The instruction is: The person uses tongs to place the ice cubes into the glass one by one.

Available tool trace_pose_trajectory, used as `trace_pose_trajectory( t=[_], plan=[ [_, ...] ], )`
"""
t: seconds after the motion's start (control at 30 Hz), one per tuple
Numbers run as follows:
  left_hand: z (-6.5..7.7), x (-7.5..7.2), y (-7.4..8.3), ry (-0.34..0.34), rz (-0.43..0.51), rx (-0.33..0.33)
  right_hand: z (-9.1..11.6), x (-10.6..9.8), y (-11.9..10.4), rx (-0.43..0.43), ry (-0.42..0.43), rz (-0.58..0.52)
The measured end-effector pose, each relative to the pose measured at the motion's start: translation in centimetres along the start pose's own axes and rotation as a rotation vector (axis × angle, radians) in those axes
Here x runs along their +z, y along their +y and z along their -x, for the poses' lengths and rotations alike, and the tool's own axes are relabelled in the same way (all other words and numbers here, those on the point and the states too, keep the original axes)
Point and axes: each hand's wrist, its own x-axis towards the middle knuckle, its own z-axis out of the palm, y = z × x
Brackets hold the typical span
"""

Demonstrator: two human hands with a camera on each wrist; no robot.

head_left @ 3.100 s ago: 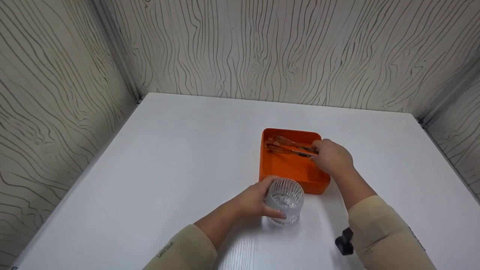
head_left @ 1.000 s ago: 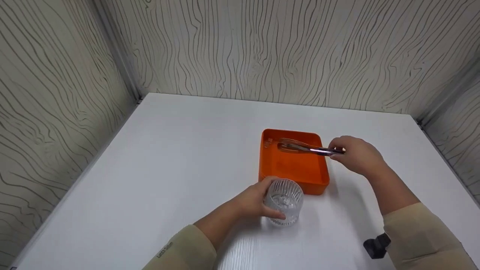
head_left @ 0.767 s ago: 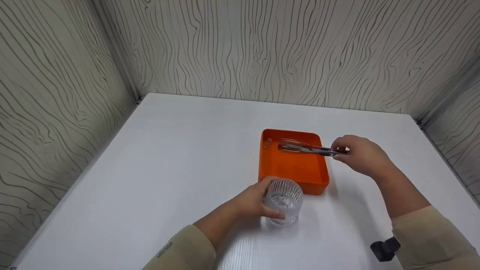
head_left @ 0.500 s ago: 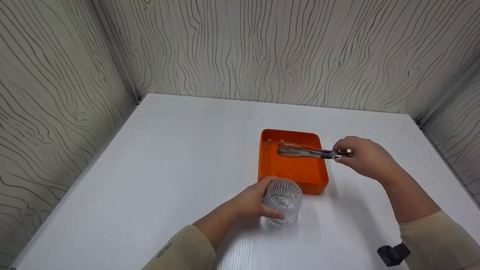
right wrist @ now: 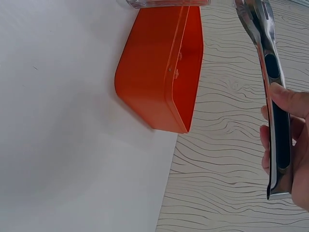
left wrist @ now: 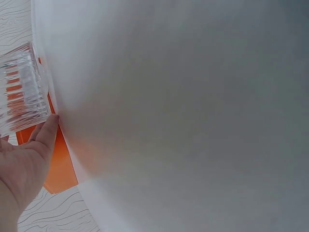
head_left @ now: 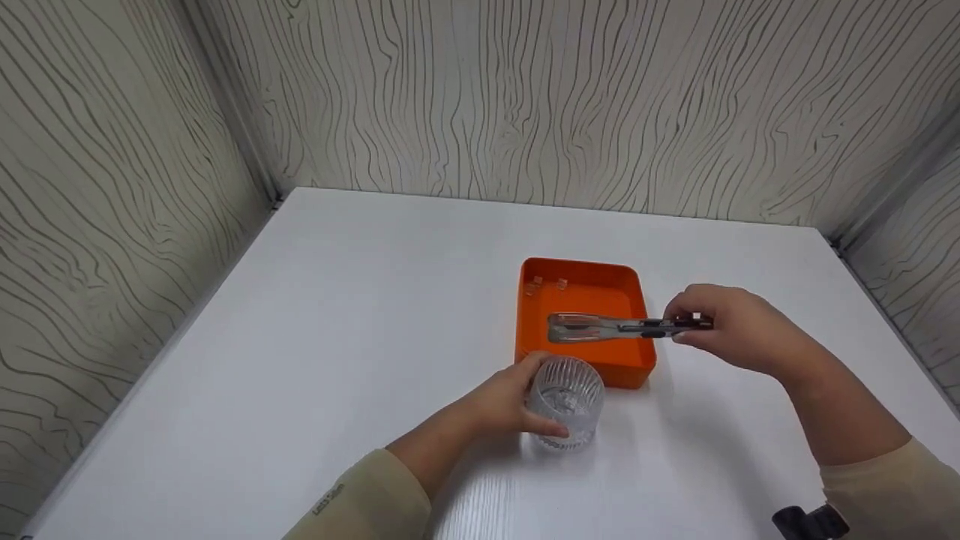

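Left hand [head_left: 499,401] — fingers and thumb curled round ribbed glass tumbler [head_left: 568,405], at near side of orange tray [head_left: 628,375]. Right hand [head_left: 735,328] grips metal tongs [head_left: 634,328], tips above tray. Clear cubes [head_left: 562,284] toward tray's far left corner — wood-grain wall [head_left: 510,105] behind white table [head_left: 375,300].

Booth-like workspace: wood-grain panels [head_left: 480,97] around white table [head_left: 375,300].

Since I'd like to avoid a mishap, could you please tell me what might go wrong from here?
The tongs in the right hand hang over the tray near the glass, so they might knock its rim. The left hand grips the glass close by the tray's near edge; a jolt could bump the tray and shift the small clear pieces inside.
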Motion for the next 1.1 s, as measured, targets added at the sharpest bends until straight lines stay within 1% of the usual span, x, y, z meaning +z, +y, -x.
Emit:
trace_pose_trajectory(
  t=[0.1,0.23,0.4,0.63,0.83,1.1],
  plan=[
    [-0.1,0.1,0.0,-0.005,0.000,0.003,0.4,0.1,0.0,-0.044,0.001,0.004],
    [-0.1,0.0,-0.1,-0.010,-0.007,0.010,0.8,0.4,0.2,-0.070,-0.011,-0.002],
    [-0.1,-0.1,0.0,-0.010,-0.007,0.025,1.2,0.6,0.6,-0.081,-0.026,-0.002],
    [-0.1,0.0,0.0,-0.001,-0.005,0.007,1.8,1.1,1.0,-0.082,-0.052,0.007],
    [-0.1,0.0,-0.2,-0.007,0.006,0.038,1.9,1.3,1.3,-0.092,-0.060,0.011],
    [0.0,-0.1,-0.3,-0.017,0.030,0.066,1.9,1.4,1.1,-0.084,-0.058,-0.016]
  ],
)
